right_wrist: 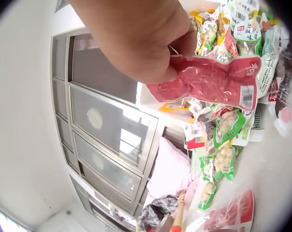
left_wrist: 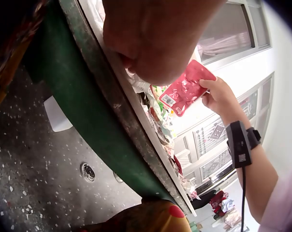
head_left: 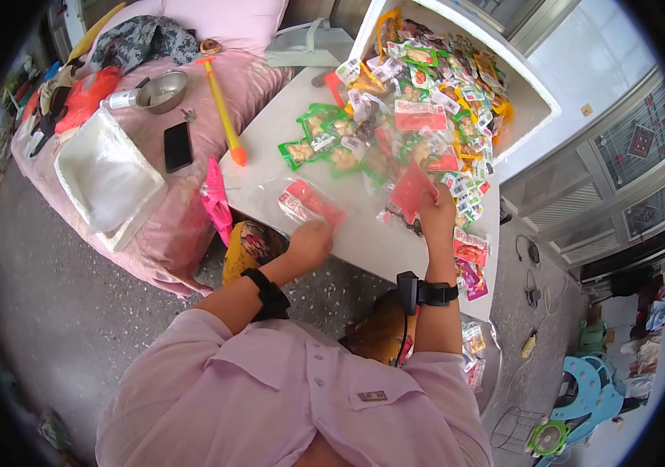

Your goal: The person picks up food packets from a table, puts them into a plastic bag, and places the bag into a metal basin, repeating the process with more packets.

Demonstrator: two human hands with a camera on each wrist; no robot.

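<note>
My right hand (head_left: 440,212) pinches a red flat snack packet (head_left: 410,192) by its edge above the table. In the right wrist view the packet (right_wrist: 209,82) hangs between thumb and fingers, its barcode at the far end. At the table's near edge my left hand (head_left: 311,247) is at a clear bag with a red packet (head_left: 309,202) in it; how its fingers lie on the bag is hidden. In the left wrist view the left hand (left_wrist: 146,38) is close and dark. Beyond both hands lies a heap of small snack packets (head_left: 422,117).
A white foam box (head_left: 531,86) lies tipped at the back with packets spilling out. Green-edged packets (head_left: 318,132) lie left of the heap. On the pink bed are a foam tray (head_left: 107,175), a phone (head_left: 178,147), a metal bowl (head_left: 163,92) and a yellow stick (head_left: 222,105).
</note>
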